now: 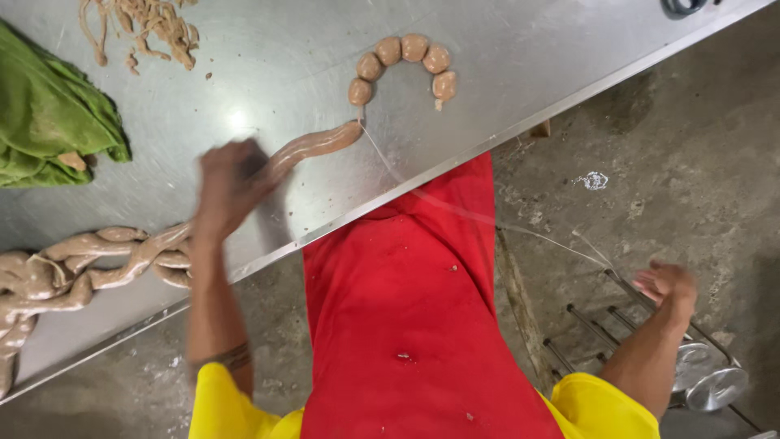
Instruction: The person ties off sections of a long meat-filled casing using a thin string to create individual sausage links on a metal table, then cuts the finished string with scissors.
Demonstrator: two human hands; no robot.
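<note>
A long pale-brown filled sausage casing (313, 145) lies on a steel table (504, 57). My left hand (227, 185) grips it near its middle. Beyond the hand the casing ends in a curved chain of small round links (404, 63). A thin white string (487, 218) runs from the spot between casing and links, off the table edge and down to my right hand (670, 286). That hand is far out to the right above the floor and pinches the string taut. I wear a red apron (406, 325) over yellow sleeves.
More untied sausage casing lies coiled in a heap (57, 272) at the table's left edge. A green cloth (49, 122) sits at the far left and scraps of casing (146, 24) at the top. A metal rack with round tins (699, 378) stands on the concrete floor at right.
</note>
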